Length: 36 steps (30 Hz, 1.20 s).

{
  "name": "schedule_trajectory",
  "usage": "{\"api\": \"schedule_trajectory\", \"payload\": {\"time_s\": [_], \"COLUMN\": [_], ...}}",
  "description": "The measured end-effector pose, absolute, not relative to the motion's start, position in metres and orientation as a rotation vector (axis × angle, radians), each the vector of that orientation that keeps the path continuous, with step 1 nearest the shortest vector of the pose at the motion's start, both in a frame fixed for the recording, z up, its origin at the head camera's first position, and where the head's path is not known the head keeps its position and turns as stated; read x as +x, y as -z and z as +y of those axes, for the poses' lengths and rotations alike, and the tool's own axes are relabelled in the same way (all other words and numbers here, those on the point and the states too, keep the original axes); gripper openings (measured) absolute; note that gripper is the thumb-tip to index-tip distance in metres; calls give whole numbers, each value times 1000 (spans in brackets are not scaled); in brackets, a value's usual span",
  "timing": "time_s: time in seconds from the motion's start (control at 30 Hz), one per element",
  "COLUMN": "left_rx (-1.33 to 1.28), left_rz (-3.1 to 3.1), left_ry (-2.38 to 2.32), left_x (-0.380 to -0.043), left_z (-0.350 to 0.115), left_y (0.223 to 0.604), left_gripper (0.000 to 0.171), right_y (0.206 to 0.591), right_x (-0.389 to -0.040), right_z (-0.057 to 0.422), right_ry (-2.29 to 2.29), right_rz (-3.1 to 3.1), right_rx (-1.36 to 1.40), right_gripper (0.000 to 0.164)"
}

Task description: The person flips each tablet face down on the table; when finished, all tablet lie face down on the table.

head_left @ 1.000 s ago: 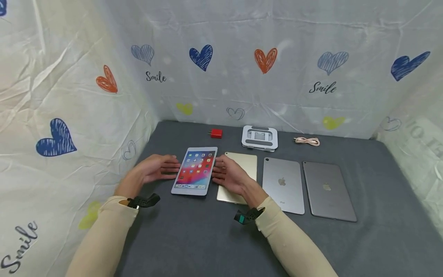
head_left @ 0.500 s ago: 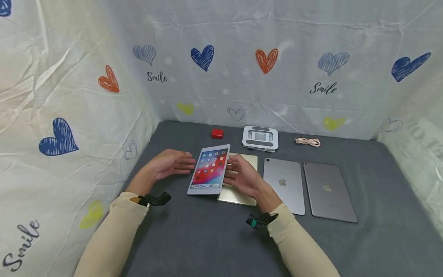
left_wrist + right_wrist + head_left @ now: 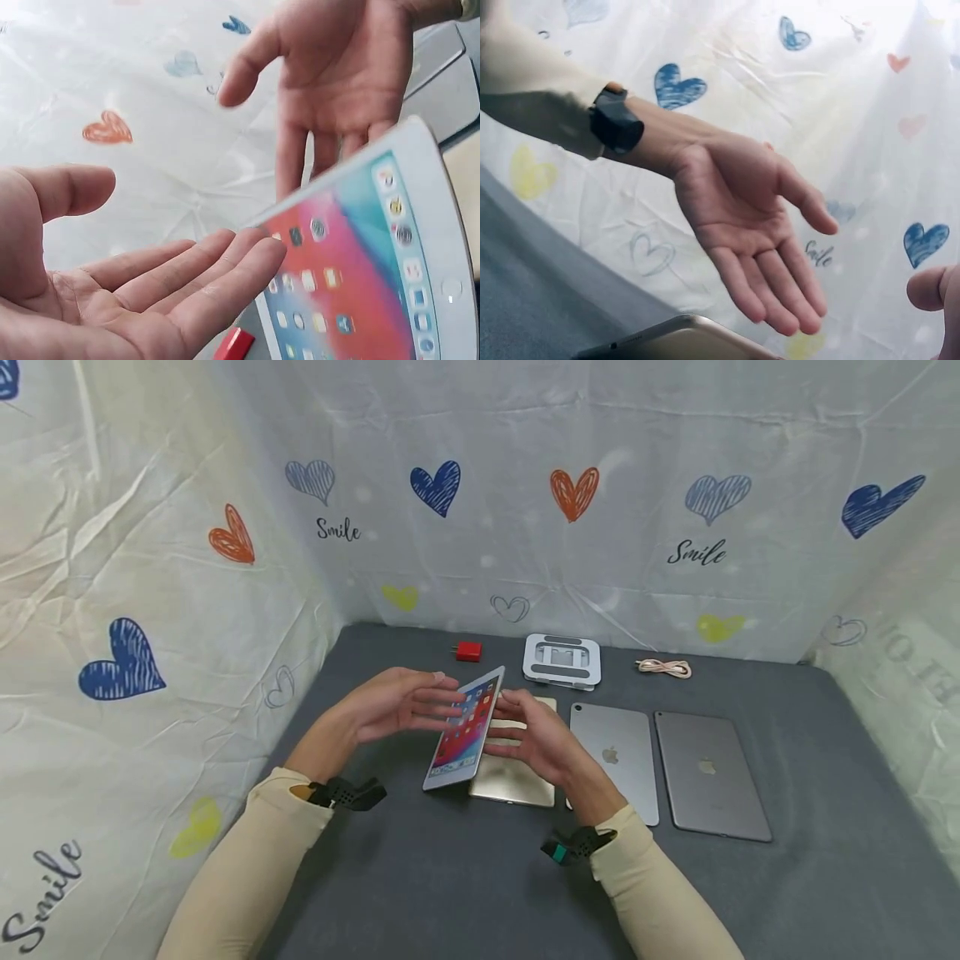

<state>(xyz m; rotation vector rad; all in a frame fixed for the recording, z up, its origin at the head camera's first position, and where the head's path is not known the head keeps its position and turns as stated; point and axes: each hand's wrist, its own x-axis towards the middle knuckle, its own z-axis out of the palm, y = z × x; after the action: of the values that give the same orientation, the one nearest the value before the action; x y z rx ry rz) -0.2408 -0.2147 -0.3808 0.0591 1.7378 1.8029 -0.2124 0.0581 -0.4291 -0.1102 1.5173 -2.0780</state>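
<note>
A white tablet [image 3: 463,745] with its screen lit stands tilted, its right side raised above the grey table. My right hand [image 3: 546,739] is at that raised edge; in the left wrist view its straight fingers run down behind the tablet [image 3: 367,255], thumb held away. In front of the screen my left hand [image 3: 397,703] reaches across with straight, spread fingers, palm turned up in the right wrist view. Whether its fingertips touch the glass I cannot tell. Partly covered by the right hand and the tilted tablet, a gold tablet [image 3: 516,783] lies on the table.
To the right lie a silver tablet [image 3: 618,760] and a dark grey tablet [image 3: 712,772], backs up. Along the rear are a red charger plug [image 3: 468,652], a folded silver stand [image 3: 562,660] and a coiled pink cable [image 3: 664,668]. A heart-printed sheet [image 3: 517,552] hangs behind.
The white tablet has moved right and tipped up on its right side, from nearly flat. Both hands have shifted right, and the left fingers now overlap the screen.
</note>
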Motion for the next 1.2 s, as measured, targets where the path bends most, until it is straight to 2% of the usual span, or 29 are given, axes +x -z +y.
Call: {"api": "schedule_trajectory", "payload": {"time_s": [0.37, 0.67, 1.2], "left_rx": [106, 102, 80], "left_rz": [1697, 1688, 1763], "left_ry": [-1862, -1845, -1821], "left_x": [-241, -243, -242], "left_z": [-219, -229, -259], "left_y": [362, 360, 358], "left_gripper": [53, 56, 61], "right_y": [415, 409, 414], "right_x": [-214, -216, -221], "right_z": [31, 11, -8], "right_ry": [2095, 2066, 1990], "right_rz": [1526, 1553, 1559], "right_rx": [-178, -221, -281], "right_gripper": [68, 73, 72]}}
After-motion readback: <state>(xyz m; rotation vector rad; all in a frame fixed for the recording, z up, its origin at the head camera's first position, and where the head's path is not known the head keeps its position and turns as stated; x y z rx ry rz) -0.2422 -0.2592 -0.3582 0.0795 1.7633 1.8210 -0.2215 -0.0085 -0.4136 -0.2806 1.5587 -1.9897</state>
